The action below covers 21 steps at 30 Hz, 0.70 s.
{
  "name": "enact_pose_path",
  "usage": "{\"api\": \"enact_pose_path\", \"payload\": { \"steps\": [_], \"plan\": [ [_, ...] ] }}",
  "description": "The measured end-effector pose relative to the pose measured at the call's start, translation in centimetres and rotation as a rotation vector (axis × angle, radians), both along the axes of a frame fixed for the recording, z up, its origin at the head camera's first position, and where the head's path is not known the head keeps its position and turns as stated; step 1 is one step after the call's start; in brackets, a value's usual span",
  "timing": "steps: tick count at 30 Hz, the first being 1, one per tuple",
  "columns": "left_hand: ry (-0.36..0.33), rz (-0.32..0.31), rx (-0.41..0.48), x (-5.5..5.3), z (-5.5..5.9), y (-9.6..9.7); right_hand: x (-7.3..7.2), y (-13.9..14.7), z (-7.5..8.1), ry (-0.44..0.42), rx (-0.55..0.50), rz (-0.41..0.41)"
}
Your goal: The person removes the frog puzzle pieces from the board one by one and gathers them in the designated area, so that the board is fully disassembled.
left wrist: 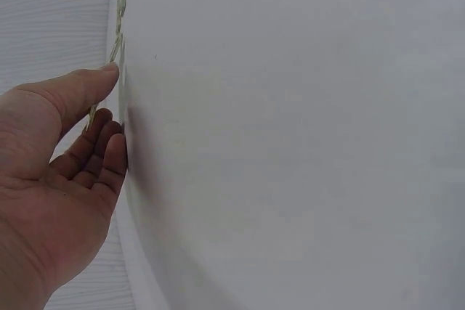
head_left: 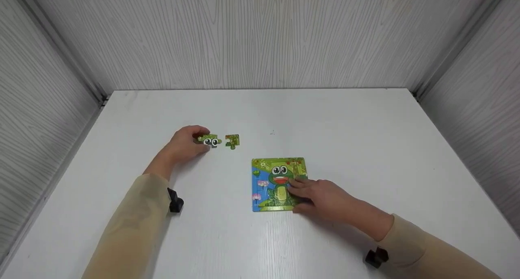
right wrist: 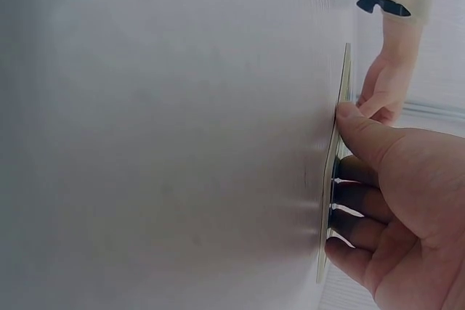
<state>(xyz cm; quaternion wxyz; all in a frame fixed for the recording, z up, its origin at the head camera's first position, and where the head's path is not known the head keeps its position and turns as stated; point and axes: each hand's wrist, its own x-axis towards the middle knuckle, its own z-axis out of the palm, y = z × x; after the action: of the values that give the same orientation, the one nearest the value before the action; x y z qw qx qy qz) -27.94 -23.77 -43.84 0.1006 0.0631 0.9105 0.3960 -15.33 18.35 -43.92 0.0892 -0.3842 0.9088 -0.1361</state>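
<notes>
In the head view my left hand [head_left: 189,144] pinches a green puzzle piece [head_left: 211,141] printed with two cartoon eyes. Thumb and fingertips sit at its left end; in the left wrist view the piece shows as a thin edge [left wrist: 91,117] between them. A second green piece [head_left: 232,140] lies just to the right of it. My right hand [head_left: 327,200] rests on the lower right part of a square frog puzzle board [head_left: 264,189], its fingers lying over the picture. That board is seen edge-on in the right wrist view [right wrist: 324,201], with the fingertips touching it.
Everything lies on a white table [head_left: 365,149]. A pale wood-grain wall [head_left: 260,39] closes off the back, and similar panels stand at both sides. Black clips [head_left: 175,202] are strapped at the sleeve cuffs.
</notes>
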Motion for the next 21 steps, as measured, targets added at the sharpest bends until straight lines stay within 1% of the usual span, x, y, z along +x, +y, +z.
{"api": "enact_pose_path", "payload": {
  "steps": [4,10,15,21],
  "plan": [
    [-0.005,-0.002,-0.008,-0.16,-0.07,-0.1,0.0,-0.02,-0.02,-0.012,0.001,-0.009],
    [-0.013,0.003,-0.015,-0.36,-0.21,-0.16,0.04,-0.08,0.01,-0.005,0.002,-0.001],
    [-0.02,0.01,-0.017,-0.27,-0.16,-0.1,0.15,-0.02,0.0,0.007,0.011,0.004],
    [-0.009,0.022,-0.038,-0.13,0.08,-0.08,0.15,0.05,-0.11,0.025,-0.031,0.014]
  ]
}}
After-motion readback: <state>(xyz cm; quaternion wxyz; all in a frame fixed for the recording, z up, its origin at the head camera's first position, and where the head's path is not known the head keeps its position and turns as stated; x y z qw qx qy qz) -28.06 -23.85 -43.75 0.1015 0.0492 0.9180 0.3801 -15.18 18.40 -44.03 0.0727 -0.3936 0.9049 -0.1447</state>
